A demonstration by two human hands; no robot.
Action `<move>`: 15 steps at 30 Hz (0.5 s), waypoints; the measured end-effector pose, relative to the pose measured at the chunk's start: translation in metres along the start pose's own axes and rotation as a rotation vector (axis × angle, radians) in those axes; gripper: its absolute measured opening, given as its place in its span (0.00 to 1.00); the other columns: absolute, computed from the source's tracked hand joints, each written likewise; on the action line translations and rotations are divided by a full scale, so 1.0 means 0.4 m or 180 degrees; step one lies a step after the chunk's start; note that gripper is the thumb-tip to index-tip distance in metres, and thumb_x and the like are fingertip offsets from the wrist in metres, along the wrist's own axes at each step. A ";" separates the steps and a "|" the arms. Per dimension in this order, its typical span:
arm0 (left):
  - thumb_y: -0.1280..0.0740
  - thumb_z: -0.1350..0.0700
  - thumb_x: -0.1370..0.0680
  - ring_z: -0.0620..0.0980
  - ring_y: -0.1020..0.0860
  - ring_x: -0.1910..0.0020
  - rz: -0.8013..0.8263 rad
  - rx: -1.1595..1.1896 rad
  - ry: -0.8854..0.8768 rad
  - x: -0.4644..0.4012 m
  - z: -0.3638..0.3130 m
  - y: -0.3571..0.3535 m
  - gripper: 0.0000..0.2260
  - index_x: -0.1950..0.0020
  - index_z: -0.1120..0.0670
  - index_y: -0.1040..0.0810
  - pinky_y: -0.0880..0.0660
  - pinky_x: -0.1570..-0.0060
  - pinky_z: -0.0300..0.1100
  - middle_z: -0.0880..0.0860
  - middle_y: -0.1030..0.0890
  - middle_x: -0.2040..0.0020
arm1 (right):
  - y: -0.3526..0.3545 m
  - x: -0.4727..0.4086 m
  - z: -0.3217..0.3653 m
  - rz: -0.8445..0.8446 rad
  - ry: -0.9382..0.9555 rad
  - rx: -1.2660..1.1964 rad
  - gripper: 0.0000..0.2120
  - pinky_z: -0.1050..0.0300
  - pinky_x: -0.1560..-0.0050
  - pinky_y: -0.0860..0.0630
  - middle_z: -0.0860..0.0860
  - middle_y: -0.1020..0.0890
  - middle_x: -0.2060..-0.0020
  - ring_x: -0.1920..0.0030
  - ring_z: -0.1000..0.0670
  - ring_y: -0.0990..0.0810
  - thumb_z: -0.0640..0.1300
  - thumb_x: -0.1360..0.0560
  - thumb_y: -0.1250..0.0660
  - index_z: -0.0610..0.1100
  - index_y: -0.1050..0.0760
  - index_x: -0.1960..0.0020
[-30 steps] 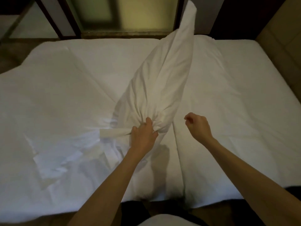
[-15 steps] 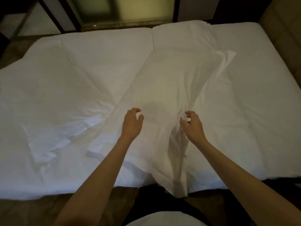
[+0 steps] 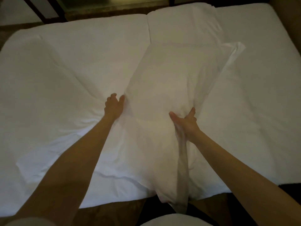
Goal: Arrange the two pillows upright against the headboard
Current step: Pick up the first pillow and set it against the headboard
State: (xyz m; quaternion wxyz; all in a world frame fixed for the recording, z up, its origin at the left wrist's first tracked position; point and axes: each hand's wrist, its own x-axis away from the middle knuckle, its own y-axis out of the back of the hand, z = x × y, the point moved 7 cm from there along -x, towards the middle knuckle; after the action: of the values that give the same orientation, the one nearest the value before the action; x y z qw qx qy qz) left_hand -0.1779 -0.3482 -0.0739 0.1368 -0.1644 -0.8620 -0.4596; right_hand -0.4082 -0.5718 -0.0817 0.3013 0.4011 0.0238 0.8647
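A white pillow [image 3: 171, 82] in a loose case lies flat on the bed [image 3: 65, 70], running from the middle towards me. Its empty case end [image 3: 177, 199] hangs over the near bed edge. My right hand [image 3: 185, 119] pinches the pillow's near right part between thumb and fingers. On the other side, my left hand [image 3: 114, 105] rests against the pillow's left edge with fingers curled and apart, holding nothing that I can see. A second white pillow [image 3: 184, 25] lies flat at the far side of the bed, just beyond the first.
A tan padded panel [image 3: 288, 17] stands along the bed's far right side. Dark framed glass [image 3: 101, 4] runs behind the far edge. The white sheet is creased at the near left [image 3: 53, 144]. Dark floor shows below the near edge.
The pillow, held up on end by my left hand a second ago, has dropped flat on the bed. My left hand let go; my right hand has closed on the pillow.
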 end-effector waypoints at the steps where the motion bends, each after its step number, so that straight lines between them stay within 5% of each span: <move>1: 0.44 0.45 0.19 0.62 0.34 0.30 0.0085 0.0004 -0.0042 -0.041 -0.010 -0.007 0.26 0.26 0.59 0.38 0.38 0.31 0.53 0.64 0.34 0.29 | -0.001 -0.023 -0.003 -0.0039 -0.0066 0.0060 0.56 0.40 0.28 0.39 0.41 0.47 0.23 0.26 0.37 0.42 0.61 0.33 0.27 0.48 0.64 0.23; 7: 0.44 0.37 0.23 0.60 0.30 0.33 0.0639 0.0541 0.0269 -0.176 -0.015 -0.105 0.31 0.27 0.57 0.36 0.36 0.39 0.44 0.62 0.30 0.30 | -0.003 -0.102 -0.040 -0.0412 -0.0160 0.0245 0.58 0.39 0.27 0.41 0.39 0.45 0.24 0.26 0.36 0.41 0.55 0.35 0.23 0.44 0.62 0.23; 15: 0.56 0.35 0.22 0.61 0.31 0.31 0.0747 0.0556 0.0847 -0.163 0.055 -0.194 0.35 0.28 0.61 0.33 0.37 0.30 0.52 0.64 0.30 0.30 | -0.010 -0.126 -0.094 -0.0971 -0.0263 0.0207 0.53 0.33 0.32 0.38 0.41 0.39 0.29 0.31 0.38 0.36 0.55 0.38 0.22 0.49 0.52 0.25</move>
State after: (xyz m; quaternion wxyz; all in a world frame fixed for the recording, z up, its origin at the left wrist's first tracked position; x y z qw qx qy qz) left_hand -0.1524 -0.3809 -0.1689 0.3159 -0.1890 -0.8478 -0.3817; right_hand -0.4079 -0.5882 -0.1427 0.4166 0.4375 0.1000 0.7905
